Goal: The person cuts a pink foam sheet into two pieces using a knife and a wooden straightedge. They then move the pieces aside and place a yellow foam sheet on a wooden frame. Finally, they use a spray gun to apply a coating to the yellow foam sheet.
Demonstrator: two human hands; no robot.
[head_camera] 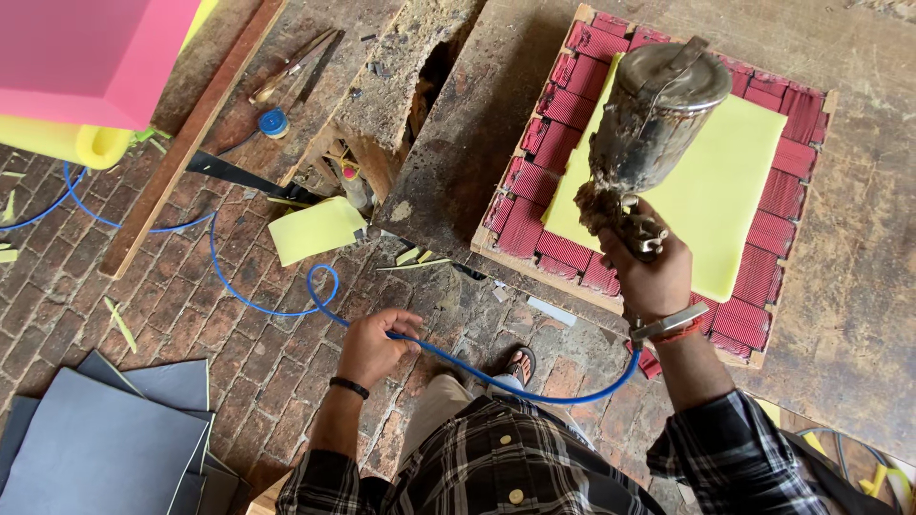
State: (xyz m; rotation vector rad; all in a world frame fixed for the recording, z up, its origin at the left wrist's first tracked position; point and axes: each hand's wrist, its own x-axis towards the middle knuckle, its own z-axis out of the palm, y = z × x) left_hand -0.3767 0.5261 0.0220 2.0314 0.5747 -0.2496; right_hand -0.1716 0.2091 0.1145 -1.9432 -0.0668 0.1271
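My right hand (649,272) grips a grimy metal spray gun (639,133) with a round lidded cup, held over a yellow foam sheet (735,181). The sheet lies on a square board of red ribbed blocks (534,224) on a worn workbench (859,286). My left hand (374,343) is lower, over the brick floor, its fingers closed on the blue air hose (258,303). The hose loops across the floor and curves up to the gun's handle at my right wrist.
Grey sheets (105,439) are stacked at the lower left. Pink and yellow foam slabs (86,67) fill the upper left. A wooden plank (186,143), scissors (291,67), a small blue cap (274,122), a loose yellow foam piece (315,229) and yellow scraps lie around.
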